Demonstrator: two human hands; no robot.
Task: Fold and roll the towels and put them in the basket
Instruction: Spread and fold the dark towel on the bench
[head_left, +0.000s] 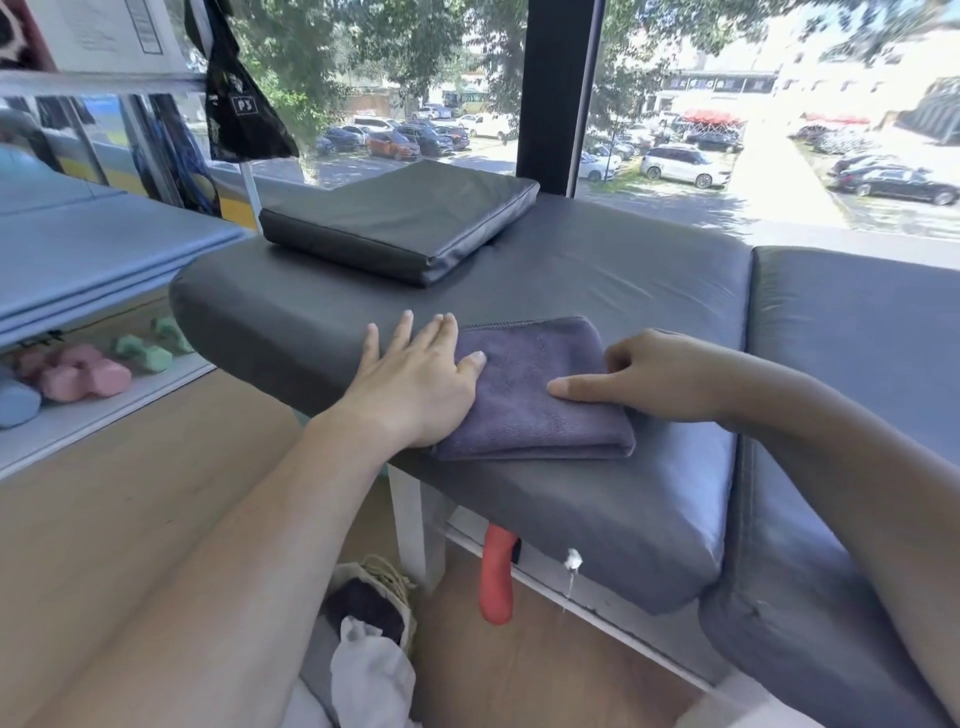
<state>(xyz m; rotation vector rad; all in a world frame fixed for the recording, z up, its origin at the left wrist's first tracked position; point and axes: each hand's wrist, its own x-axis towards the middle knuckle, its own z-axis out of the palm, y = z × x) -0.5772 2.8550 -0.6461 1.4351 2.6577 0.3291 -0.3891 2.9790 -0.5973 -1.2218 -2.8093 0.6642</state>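
Down on the wood floor sits a woven basket (387, 582) with dark and white cloth inside. Above it, a folded purple-gray towel (524, 400) lies flat near the front edge of the padded gray table (597, 275). Its long side runs from the near edge toward the window. It looks soft and fuzzy, with a stitched far edge. The left hand (415, 379) rests flat with straight fingers on the towel's left side. The right hand (644, 379) presses its thumb on top, other fingers curled. Behind the towel the table has open room, then a dark cushion (400, 223).
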